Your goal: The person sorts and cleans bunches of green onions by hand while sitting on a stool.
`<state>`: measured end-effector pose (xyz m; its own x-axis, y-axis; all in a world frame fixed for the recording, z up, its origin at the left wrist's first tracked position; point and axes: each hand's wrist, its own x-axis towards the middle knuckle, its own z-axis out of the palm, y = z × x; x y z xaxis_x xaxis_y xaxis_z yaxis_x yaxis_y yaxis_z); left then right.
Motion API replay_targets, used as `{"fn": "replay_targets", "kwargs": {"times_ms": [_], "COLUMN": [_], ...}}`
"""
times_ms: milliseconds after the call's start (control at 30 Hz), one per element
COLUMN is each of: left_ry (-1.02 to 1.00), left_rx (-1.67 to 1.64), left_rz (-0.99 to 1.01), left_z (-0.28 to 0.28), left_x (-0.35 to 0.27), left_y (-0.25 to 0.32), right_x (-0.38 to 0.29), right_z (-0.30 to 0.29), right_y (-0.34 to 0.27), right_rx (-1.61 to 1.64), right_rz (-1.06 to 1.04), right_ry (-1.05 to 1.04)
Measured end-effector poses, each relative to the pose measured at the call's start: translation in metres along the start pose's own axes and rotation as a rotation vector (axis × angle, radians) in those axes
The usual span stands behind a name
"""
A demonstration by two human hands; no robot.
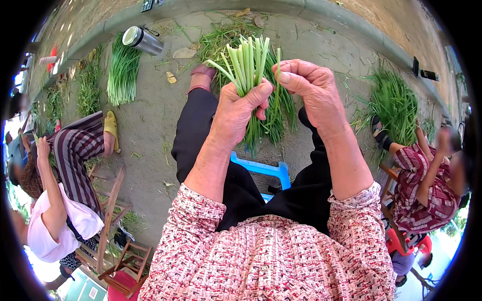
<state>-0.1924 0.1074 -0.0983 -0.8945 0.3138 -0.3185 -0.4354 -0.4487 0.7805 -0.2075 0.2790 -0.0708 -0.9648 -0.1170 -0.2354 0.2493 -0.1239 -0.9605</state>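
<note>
My left hand [243, 103] is closed around a bunch of garlic chives [246, 62], with the pale cut ends pointing up and away from me. Their green leaves hang below the fist. Just to the right, my right hand [310, 88] pinches a single chive stalk [277, 92] between thumb and forefinger, apart from the top of the bunch. Under both hands, a heap of loose green stalks and grass-like trimmings [222, 41] lies on the concrete between my feet; the hands partly hide it.
A bundle of chives [123, 73] lies at the left beside a steel tumbler [148, 42]. A blue plastic stool [263, 167] shows between my knees. Seated people flank me, near a wooden chair [110, 214] at left and a green heap [393, 105] at right. A concrete curb [260, 5] runs ahead.
</note>
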Motion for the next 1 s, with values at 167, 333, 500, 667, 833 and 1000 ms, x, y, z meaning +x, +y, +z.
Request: {"fn": "replay_targets", "kwargs": {"times_ms": [167,333,500,667,833,1000], "left_ry": [-0.031,-0.077,-0.066,-0.018,0.073,0.235], "left_rx": [0.002,0.019,0.051,0.074,0.060,-0.122], "left_rz": [-0.003,-0.016,-0.046,-0.015,0.019,0.034], "left_z": [0.006,0.003,0.003,0.011,0.003,-0.022], "left_x": [0.001,0.002,0.000,0.000,0.003,0.005], "left_y": [-0.004,-0.006,-0.006,-0.003,-0.001,0.014], "right_x": [0.000,0.001,0.001,0.000,0.011,0.016], "right_z": [0.009,0.010,0.013,0.016,0.006,-0.014], "right_y": [0.001,0.006,0.003,0.003,0.004,-0.003], "right_rx": [0.114,0.113,0.091,0.053,-0.063,0.027], "right_rz": [-0.061,-0.055,-0.049,-0.017,0.012,0.021], "right_ry": [-0.038,0.004,0.033,0.052,0.043,0.172]}}
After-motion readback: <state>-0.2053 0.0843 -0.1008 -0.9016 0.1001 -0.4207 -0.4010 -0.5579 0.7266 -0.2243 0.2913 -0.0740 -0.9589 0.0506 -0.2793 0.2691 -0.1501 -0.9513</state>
